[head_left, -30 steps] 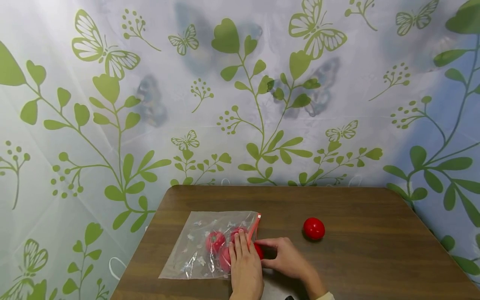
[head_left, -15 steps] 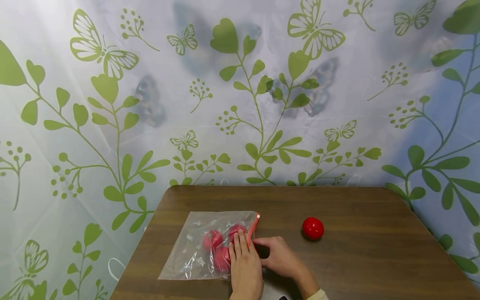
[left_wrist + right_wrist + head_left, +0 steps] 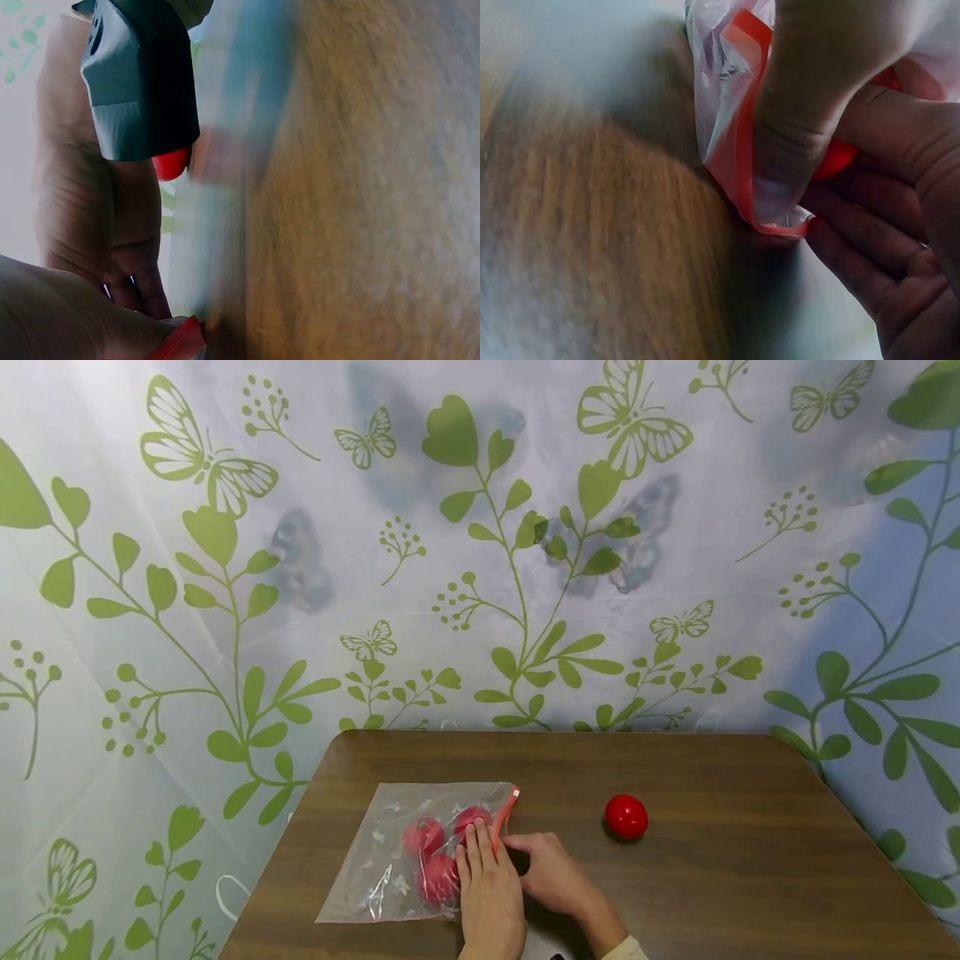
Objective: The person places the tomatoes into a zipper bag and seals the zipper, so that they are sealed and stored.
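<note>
A clear zip bag (image 3: 367, 868) with an orange-red zip strip (image 3: 506, 814) lies on the table's left, its mouth facing right. Inside it show red tomatoes, one upper left (image 3: 423, 837), one upper right (image 3: 472, 821) and one lower (image 3: 438, 878). My left hand (image 3: 491, 906) rests palm down across the bag near its mouth, fingers straight, partly covering two of them. At the mouth is my right hand (image 3: 558, 877), its fingertips partly hidden. In the right wrist view, something red (image 3: 836, 157) shows between thumb and fingers beside the strip; whether it is gripped is unclear.
A loose red tomato (image 3: 626, 817) sits on the brown wooden table (image 3: 720, 860), right of the hands. A patterned curtain (image 3: 480, 568) hangs just behind the table. A pale patch (image 3: 542, 939) shows under the wrists at the front.
A red tomato between my right fingers at the mouth has gone leftward out of sight. My right hand has shifted left, and the tomatoes in the bag have moved slightly left. The left hand stays put.
</note>
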Motion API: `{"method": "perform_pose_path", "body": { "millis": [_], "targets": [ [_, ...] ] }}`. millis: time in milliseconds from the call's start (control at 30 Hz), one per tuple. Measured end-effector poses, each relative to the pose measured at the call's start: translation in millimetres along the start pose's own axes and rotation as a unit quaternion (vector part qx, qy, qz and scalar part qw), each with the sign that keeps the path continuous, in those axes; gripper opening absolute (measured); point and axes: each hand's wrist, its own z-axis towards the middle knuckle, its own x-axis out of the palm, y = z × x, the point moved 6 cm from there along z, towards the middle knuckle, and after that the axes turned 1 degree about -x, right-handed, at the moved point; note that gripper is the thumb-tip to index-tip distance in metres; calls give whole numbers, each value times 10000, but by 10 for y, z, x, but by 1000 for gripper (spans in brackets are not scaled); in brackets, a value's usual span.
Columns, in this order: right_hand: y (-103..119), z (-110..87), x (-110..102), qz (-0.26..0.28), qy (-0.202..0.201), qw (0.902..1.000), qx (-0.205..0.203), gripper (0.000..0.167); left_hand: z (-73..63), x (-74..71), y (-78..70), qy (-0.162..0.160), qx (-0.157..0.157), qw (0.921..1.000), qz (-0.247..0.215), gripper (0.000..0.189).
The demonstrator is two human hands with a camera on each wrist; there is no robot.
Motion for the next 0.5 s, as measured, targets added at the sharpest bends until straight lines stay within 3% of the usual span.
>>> {"method": "perform_pose_path", "body": {
  "millis": [500],
  "targets": [
    [-27,-2,-29,95,-45,9999,-129,48,3,-1,11,157,-70,9998,-78,68]
  ]
}}
